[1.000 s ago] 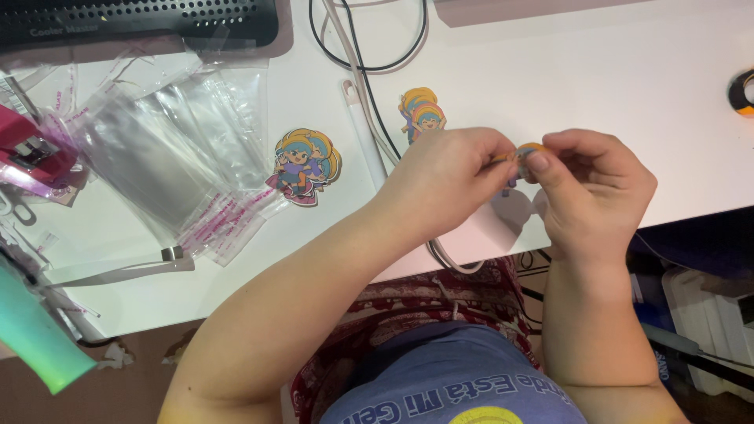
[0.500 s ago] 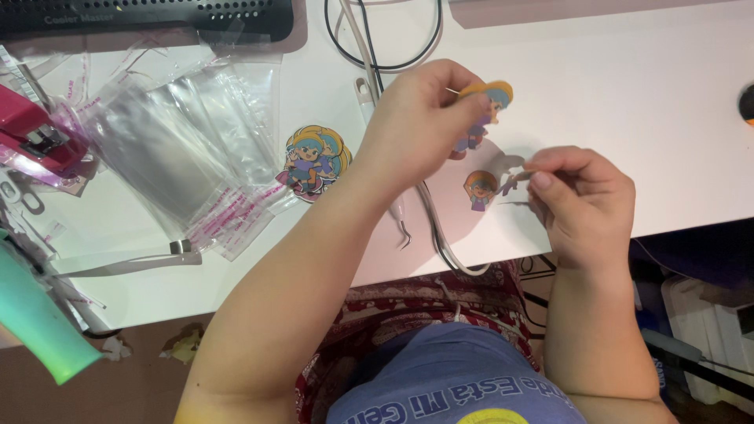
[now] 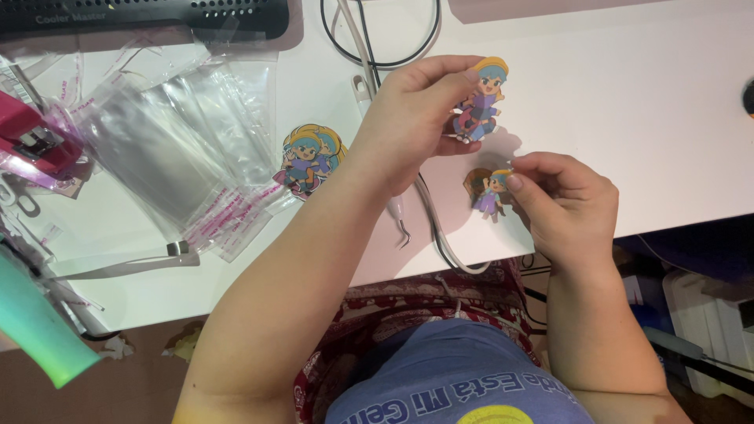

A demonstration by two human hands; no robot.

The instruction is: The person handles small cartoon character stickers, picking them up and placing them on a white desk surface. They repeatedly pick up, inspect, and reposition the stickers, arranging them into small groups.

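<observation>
My left hand (image 3: pixel 412 118) holds a small cartoon-figure charm (image 3: pixel 481 100) with blue hair and a yellow hat, lifted above the white table (image 3: pixel 628 102). My right hand (image 3: pixel 561 208) pinches the top of a smaller charm (image 3: pixel 488 191) of a brown-haired figure that lies on the table near the front edge. A third, larger charm (image 3: pixel 308 157) with two figures lies on the table to the left of my left forearm.
A heap of clear plastic sleeves (image 3: pixel 169 149) with pink strips lies at left. A pink stapler (image 3: pixel 31 145) sits at the left edge, a black device (image 3: pixel 149 16) at the back. White and black cables (image 3: pixel 377 47) run down the table; a green object (image 3: pixel 35 330) is at lower left.
My hands came apart. The left hand rose toward the back with the blue-haired charm, and the right hand stayed low on the smaller charm near the table's edge.
</observation>
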